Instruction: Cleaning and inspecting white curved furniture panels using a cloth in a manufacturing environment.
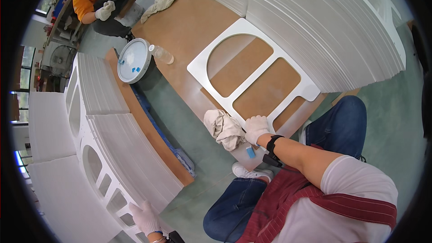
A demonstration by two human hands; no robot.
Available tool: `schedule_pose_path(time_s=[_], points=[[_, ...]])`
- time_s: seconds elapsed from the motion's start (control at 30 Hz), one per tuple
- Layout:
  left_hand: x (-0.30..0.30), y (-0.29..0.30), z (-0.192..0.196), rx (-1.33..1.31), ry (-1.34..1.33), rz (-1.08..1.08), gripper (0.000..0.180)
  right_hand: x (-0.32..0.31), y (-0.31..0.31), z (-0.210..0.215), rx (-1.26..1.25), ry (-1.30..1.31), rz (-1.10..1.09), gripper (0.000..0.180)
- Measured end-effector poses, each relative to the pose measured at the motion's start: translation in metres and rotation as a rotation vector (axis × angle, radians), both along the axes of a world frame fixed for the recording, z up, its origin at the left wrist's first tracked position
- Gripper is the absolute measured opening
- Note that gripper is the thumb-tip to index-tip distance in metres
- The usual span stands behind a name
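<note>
My right hand (257, 129), in a white glove, is closed on the near edge of a white panel (230, 101) with large cut-outs. This panel lies flat on a brown board. Right beside that hand is a crumpled off-white cloth (223, 128), and a small blue block (250, 152) lies just below it. My left hand (145, 217), also gloved, is at the lower left. Its fingers are around the edge strip of the top white panel (92, 162) on a stack; the fingertips are partly hidden.
Tall stacks of white sheets (310, 31) stand at the far right. A round white lid (134, 60) carrying small blue pieces and a clear bottle (162, 54) are near the brown board (180, 31). Another person (105, 6) with gloved hands sits at the upper left, near a second cloth (159, 4).
</note>
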State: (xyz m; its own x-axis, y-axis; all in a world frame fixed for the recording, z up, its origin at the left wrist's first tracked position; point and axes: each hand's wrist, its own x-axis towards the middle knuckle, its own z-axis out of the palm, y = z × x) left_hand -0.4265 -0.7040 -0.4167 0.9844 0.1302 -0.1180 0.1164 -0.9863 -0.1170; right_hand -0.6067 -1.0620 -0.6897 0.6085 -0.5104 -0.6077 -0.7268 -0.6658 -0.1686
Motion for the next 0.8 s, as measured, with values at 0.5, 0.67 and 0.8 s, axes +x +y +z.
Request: schedule_pose_path(time_s=[0.5, 0.67, 0.8], points=[[-0.072, -0.188, -0.047, -0.431, 0.236, -0.497, 0.067, -0.023, -0.035, 0.091, 0.208, -0.171, 0.084, 0.033], [-0.093, -0.207, -0.128, -0.59, 0.586, -0.409, 0.068, -0.05, -0.038, 0.061, 0.189, -0.083, 0.088, 0.038], [-0.127, -0.203, -0.174, -0.989, 0.736, -0.072, 0.059, -0.061, -0.01, 0.044, 0.187, -0.106, 0.155, 0.031]])
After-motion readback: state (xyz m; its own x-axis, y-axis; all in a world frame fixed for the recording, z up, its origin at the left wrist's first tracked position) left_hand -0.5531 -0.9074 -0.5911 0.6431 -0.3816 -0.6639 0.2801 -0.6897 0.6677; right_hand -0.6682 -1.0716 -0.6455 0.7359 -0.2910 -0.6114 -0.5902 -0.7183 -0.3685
